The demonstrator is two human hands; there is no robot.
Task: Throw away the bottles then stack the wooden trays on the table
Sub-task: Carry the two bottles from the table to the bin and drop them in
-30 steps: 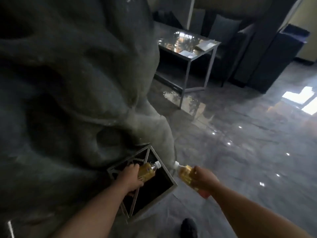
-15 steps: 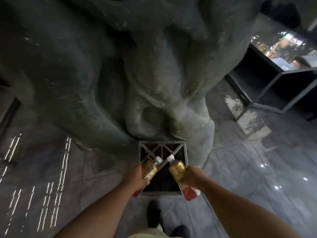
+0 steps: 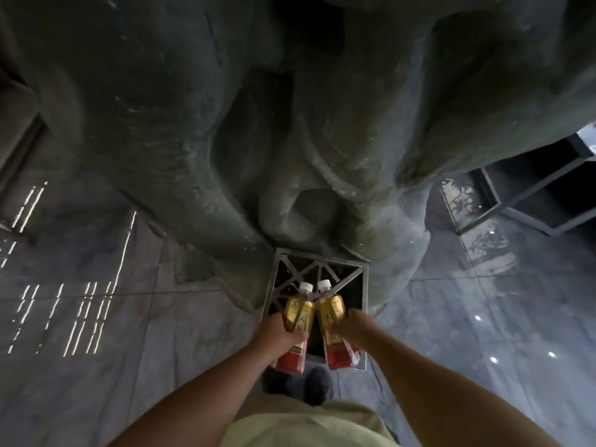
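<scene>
Holding one drink bottle in each closed grip, left hand (image 3: 279, 333) and right hand (image 3: 353, 327) hover over the square metal bin (image 3: 362, 304); discarding step, next likely releasing both into its opening.

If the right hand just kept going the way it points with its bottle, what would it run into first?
Probably the metal lattice side of the square bin, just beyond the cap of the bottle held in the right hand. Depth is hard to judge from above.

Both bare forearms reach forward and converge. The left hand (image 3: 278, 333) and right hand (image 3: 354, 327) sit side by side, fingers curled tight in grasps.
</scene>
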